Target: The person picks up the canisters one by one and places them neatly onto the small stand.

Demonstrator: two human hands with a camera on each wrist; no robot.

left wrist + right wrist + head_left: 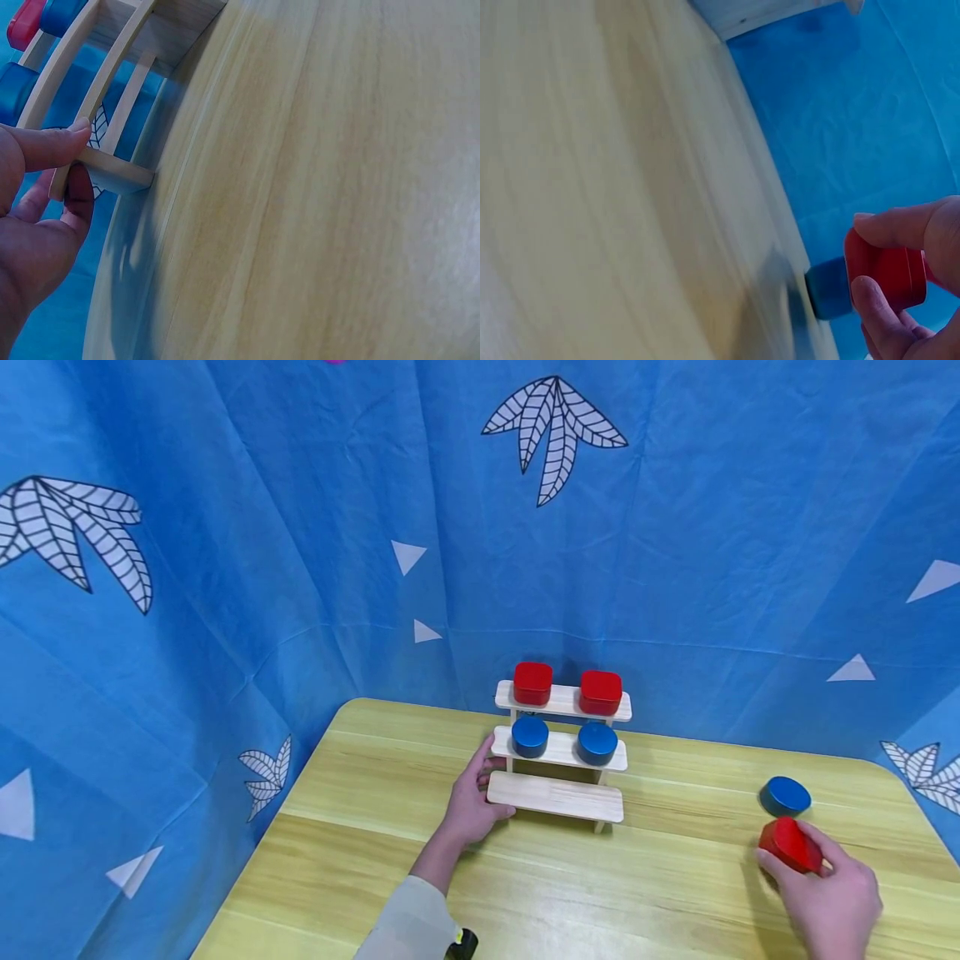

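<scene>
A small three-tier wooden display stand (555, 795) is on the table. Two red square tins (532, 684) sit on its top tier and two blue round tins (597, 743) on the middle one; the bottom tier is bare. My left hand (471, 806) grips the left end of the bottom tier, thumb and fingers pinching the board (112, 169) in the left wrist view. At the right, my right hand (832, 889) holds another red square tin (889, 274), tilted, between thumb and fingers. Just behind it a blue round tin (785, 796) stands on the table.
The light wooden table (675, 893) has rounded back corners. Along its back and left edges hangs a blue curtain (712, 527) printed with leaves and triangles, close behind the stand. A small dark object (463, 943) shows beside the left sleeve at the bottom.
</scene>
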